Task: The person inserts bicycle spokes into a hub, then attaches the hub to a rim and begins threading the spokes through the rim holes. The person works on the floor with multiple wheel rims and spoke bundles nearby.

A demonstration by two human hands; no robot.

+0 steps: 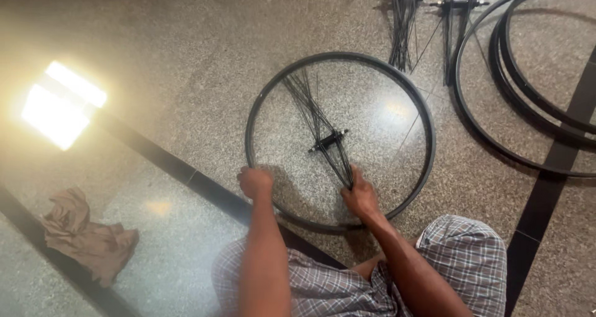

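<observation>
speckled floor (155, 50), rim (428, 131), rag (87, 236), spare rims (528, 99)

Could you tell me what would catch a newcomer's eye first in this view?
A black wheel rim lying flat mid-floor, a hub with loose black spokes inside it. The left hand grips its near-left edge; the right hand gathers spoke ends. More rims lie upper right, a brown rag lower left.

Both bare forearms reached forward and down from the lap, roughly parallel and a little apart. The left hand (255, 182) was curled into a closed grip, knuckles up. The right hand (360, 196) lay further forward, its fingers pinched together and pointing away.
</observation>
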